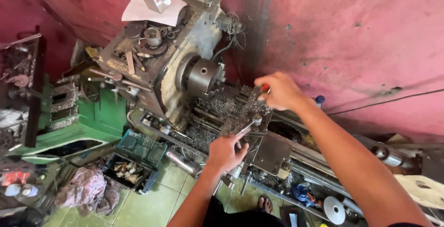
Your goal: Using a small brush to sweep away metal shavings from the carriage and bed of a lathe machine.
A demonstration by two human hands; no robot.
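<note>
the left hand [225, 152] is closed around a metal lever handle [245, 128] on the lathe carriage [270, 152], fingers curled so the grip end is hidden. the right hand [278, 91] pinches a small red-tipped tool [262, 88] above the tool post [253, 116], which is half buried in metal shavings [222, 104]; what the tool is stays hard to make out. to the left sits the chuck [203, 75], empty-jawed. below, an open green toolbox [138, 155] rests on the tiled floor [152, 206] beside a crumpled rag [88, 190].
</note>
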